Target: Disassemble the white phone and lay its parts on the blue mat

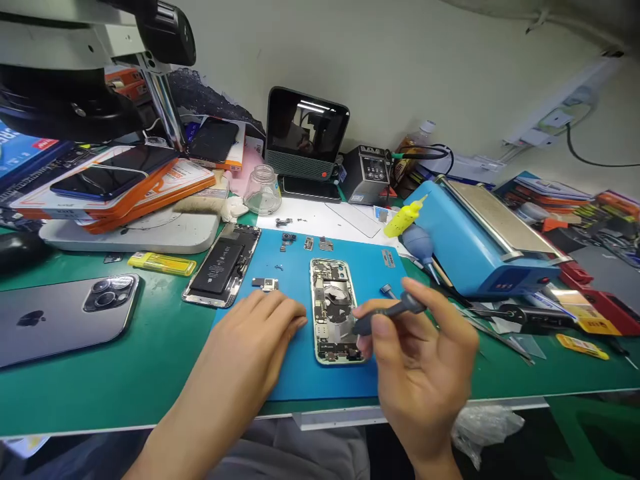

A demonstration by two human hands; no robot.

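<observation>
My right hand (pixel 425 360) grips a dark grey screwdriver (pixel 390 313) between thumb and fingers, with the index finger raised along its end. Its lower end leans over the right side of an opened phone body (pixel 334 313), which shows a circuit board, a round black coil and small parts. My left hand (pixel 255 333) rests on the blue mat (pixel 320 387) left of the phone body. Its fingers are curled in; their tips are mostly hidden, so I cannot see what they hold. Just beyond it lie a small metal-and-black part (pixel 265 284) and tiny screws or brackets (pixel 279 267).
A detached phone half with a black battery (pixel 220 267) lies at the mat's left, beside a yellow lighter-like tube (pixel 163 263) and a grey phone (pixel 70 320). Behind stand a glass jar (pixel 263 190) and a dark screen (pixel 306 130). A blue machine (pixel 465 247) and tweezers (pixel 505 340) are right.
</observation>
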